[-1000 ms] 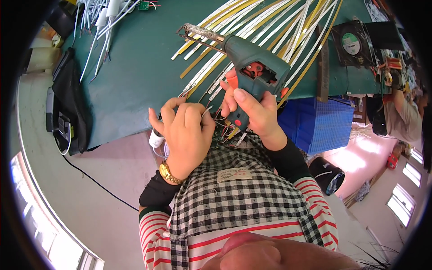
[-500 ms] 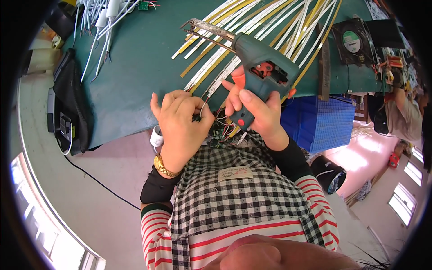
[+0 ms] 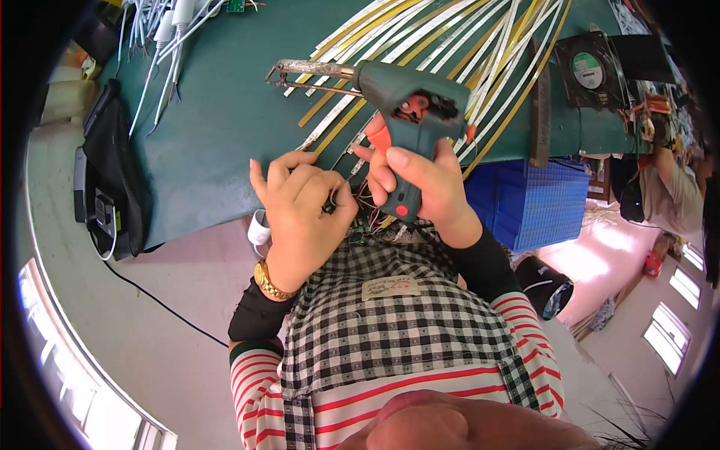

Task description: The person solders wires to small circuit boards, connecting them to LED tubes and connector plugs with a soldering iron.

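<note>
In my right hand I grip the handle of a dark green soldering gun with an orange trigger; its metal tip points left over the table. Beside it, my left hand is closed in a pinch, thumb against forefinger. Something small and dark shows between those fingers, mostly hidden. Just below and between both hands lies a tangle of thin wires with small green circuit boards, against my checked apron. The ends of several white and yellow LED strips reach toward my hands from the table.
The green table carries white cables at the far left, a black bag on its left edge, and a black fan at right. A blue crate stands right of my right arm. Another person's arm shows far right.
The soldering gun has swung left and down, its tip now further left and more level. My left hand stays nearly in place, still pinched.
</note>
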A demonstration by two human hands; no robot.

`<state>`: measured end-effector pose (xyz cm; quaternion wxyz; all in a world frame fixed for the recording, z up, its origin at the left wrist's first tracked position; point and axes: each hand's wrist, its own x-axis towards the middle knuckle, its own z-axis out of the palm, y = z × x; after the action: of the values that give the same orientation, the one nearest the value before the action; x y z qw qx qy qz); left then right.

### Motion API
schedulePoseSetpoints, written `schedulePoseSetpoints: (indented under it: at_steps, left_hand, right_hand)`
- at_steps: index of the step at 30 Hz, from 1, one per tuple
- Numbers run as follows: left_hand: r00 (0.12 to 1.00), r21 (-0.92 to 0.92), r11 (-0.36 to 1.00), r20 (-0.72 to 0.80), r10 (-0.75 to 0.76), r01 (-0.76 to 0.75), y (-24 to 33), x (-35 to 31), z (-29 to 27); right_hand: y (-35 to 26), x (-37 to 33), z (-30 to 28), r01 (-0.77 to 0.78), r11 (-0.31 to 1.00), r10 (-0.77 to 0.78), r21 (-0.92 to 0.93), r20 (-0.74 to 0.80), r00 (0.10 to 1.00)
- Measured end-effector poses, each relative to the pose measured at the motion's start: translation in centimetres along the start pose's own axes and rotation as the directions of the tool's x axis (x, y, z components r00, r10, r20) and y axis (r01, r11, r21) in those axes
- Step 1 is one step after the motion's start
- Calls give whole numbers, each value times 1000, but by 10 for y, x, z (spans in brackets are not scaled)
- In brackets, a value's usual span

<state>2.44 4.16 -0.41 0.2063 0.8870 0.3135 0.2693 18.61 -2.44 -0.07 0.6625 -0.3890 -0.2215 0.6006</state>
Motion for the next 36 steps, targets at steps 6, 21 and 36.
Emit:
schedulePoseSetpoints:
  at_steps: [6,21,36]
  left_hand:
    - [998,57,997,-35,-55,57,-4,2,4]
    - [994,-12,996,78,-83,84,-3,9,-2]
    - [995,-8,997,59,-78,78,-4,9,-2]
  right_hand:
    - [0,1,3,0,999,-1,-42,-26,1000]
    - [18,-21,3,314,923,-308,-224,60,949]
    - [19,-152,-50,-65,646,62,-761,-33,998]
